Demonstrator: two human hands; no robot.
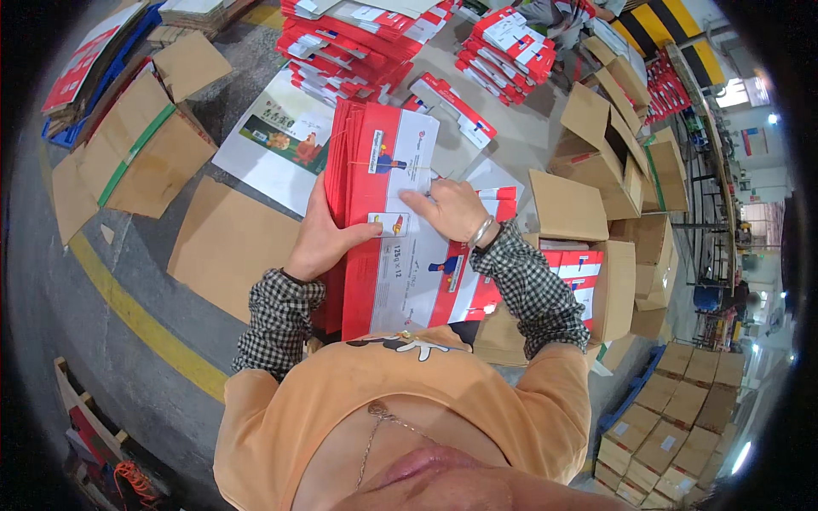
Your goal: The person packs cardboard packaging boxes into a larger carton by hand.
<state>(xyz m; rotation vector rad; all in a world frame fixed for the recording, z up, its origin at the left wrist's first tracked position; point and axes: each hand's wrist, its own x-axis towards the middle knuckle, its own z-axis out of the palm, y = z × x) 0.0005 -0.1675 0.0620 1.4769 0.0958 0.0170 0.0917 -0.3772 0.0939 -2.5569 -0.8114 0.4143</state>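
In front of me a bundle of flat red and white cartons (388,281) stands tilted, its printed face toward me. A thin band (365,163) runs across its upper part. My left hand (326,238) grips the bundle's left side, the thumb on the printed face and the fingers mostly hidden behind the edge. My right hand (452,209) is closed at the right edge, close to the band's end, with its thumb on the face. Whether its fingers also hold the band I cannot tell.
Beyond lie tall piles of flat red cartons (354,51) and a smaller pile (507,55). Open brown boxes (601,153) stand at the right; one beside me holds red and white cartons (575,277). Another brown box (141,140) is at the left. Stacked sealed boxes (669,409) stand lower right.
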